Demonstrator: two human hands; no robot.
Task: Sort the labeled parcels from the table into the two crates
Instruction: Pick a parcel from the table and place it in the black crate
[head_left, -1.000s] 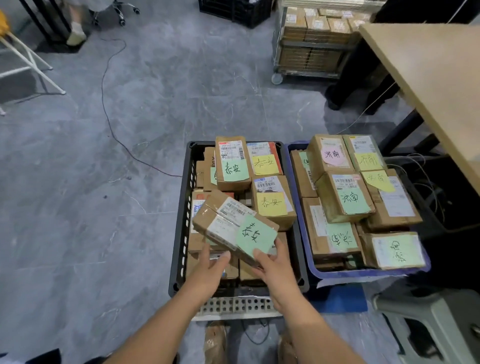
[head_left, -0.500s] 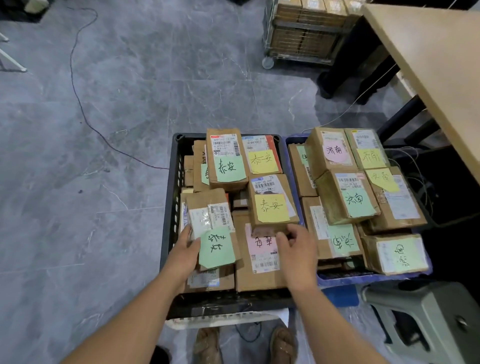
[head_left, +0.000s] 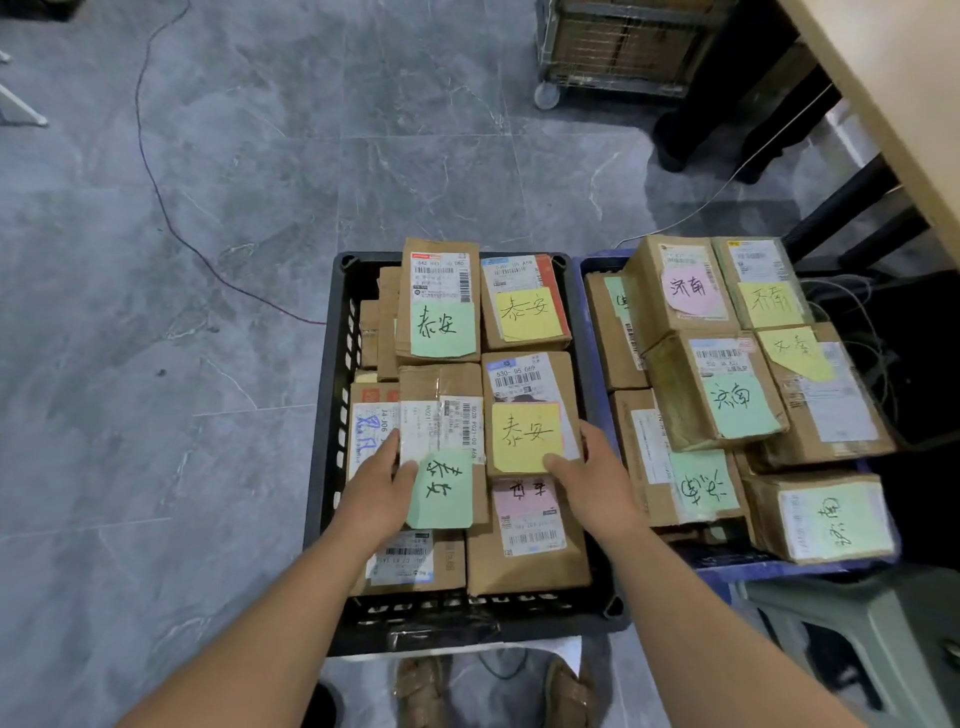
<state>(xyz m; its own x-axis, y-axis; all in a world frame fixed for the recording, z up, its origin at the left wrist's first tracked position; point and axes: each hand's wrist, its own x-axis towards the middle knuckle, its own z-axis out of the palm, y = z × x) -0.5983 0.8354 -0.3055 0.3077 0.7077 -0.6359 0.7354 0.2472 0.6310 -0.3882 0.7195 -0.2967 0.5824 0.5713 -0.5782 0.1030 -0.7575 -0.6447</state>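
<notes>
A thin dark cable (head_left: 156, 197) trails across the grey floor to the left of the black crate (head_left: 324, 415) and runs up to the crate's left wall; the black crate itself sits low in the middle and is packed with brown cardboard parcels, most of them bearing a coloured note with handwritten characters. The left hand (head_left: 376, 491) reaches in over the crate's near left part and grasps the green-note parcel (head_left: 441, 441) by its left edge, the thumb on the top face just beside the note and the fingers laid along the side (how far they reach beneath is hidden); that parcel lies flat on top of other parcels inside the black crate, its note towards the near wall. Touching it on the right, also inside the black crate, lies the yellow-note parcel (head_left: 530, 410); the right hand (head_left: 592, 478) clasps its near right corner, the thumb on the edge of the yellow note and the fingers wrapped down the right side. Against the black crate's right wall stands a blue crate (head_left: 587, 322), heaped above its rim with more noted parcels; beyond the black crate's far right corner stands a wheeled wire cart (head_left: 623, 52); further right a pale table (head_left: 909, 104) slants past, and a grey stool (head_left: 857, 623) stands near the black crate's near right corner.
</notes>
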